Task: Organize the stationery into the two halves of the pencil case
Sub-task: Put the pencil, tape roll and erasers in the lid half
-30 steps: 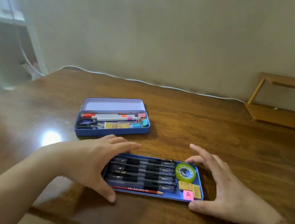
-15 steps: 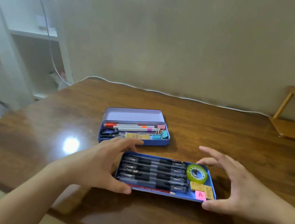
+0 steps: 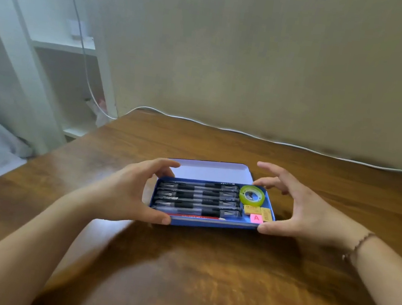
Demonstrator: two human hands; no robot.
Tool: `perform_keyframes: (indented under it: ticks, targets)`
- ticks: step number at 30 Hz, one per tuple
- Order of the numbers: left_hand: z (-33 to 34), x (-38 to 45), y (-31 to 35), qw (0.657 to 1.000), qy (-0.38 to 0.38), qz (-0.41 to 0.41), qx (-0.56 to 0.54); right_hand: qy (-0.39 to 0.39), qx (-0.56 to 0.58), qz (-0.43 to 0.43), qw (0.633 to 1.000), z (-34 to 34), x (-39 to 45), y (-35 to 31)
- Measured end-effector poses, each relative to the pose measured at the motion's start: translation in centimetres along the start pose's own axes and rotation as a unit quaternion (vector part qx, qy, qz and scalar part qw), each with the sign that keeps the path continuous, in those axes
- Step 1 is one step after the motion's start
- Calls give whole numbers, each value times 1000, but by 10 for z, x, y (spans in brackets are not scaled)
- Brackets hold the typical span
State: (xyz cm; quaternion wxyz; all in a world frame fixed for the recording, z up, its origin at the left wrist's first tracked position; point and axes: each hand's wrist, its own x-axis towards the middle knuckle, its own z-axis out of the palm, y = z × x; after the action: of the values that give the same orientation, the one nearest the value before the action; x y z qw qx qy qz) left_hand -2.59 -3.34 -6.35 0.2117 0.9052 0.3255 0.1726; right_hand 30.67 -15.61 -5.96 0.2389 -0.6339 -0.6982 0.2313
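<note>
Gripping blue tray (image 3: 213, 224) ends, both hands

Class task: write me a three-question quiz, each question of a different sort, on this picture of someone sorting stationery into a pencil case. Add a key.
1. True or false: the green tape roll lies at the right end of the blue tray.
2. What letter is on the pink eraser? A) A B) B C) C
3. Fill in: the left hand and right hand hold the tray by its two short ____.

Key
1. True.
2. A.
3. Ends: each grip has the thumb at a near corner and fingers at the far edge, with the black pens lying lengthwise between them.
</note>
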Motion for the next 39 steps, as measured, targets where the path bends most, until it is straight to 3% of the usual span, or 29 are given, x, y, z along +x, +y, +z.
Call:
perform_keyframes:
  ticks: [10, 16, 29, 35, 39]
  targets:
    - [2, 8, -20, 1000, -5, -14, 6, -29, -8, 5, 1000, 7, 25, 4]
    - [-1, 6, -20, 999, -17, -37, 18, -17, -71, -29, 997, 9, 23, 5]
    - [5, 8, -7, 995, -35, -83, 47, -6, -72, -16, 997, 10, 22, 12]
    - [6, 6, -4, 994, -39, -102, 12, -36, -80, 5, 996, 16, 20, 8]
    - [2, -1, -8, 989, -64, -105, -85, -62, -109, 14, 992, 16, 15, 9]
